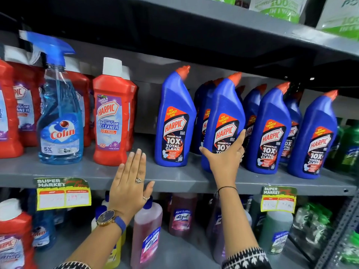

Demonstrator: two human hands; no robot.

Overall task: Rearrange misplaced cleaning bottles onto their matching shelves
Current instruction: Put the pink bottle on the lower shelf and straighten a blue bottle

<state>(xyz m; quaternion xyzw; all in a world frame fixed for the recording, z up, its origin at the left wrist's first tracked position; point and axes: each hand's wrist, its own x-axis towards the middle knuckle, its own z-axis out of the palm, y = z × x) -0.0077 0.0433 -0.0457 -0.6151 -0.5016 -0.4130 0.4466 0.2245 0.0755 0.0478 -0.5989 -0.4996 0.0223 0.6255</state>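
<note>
My right hand (225, 160) grips the lower part of a blue Harpic toilet cleaner bottle (223, 113) that stands in a row of like blue bottles on the middle grey shelf (174, 180). Another blue Harpic bottle (174, 121) stands alone to its left. My left hand (130, 183) is flat and open in front of the shelf edge, holding nothing, just right of a red Harpic bathroom cleaner bottle (110, 117). A blue Colin spray bottle (59, 113) stands among the red bottles at the left.
More red Harpic bottles (23, 105) fill the shelf's left end. Green bottles (349, 148) stand at the far right. The lower shelf holds pink Lizol bottles (147, 230), green ones and a red Harpic. Yellow price tags (64, 195) hang on the shelf edge. White-green pouches sit on the top shelf.
</note>
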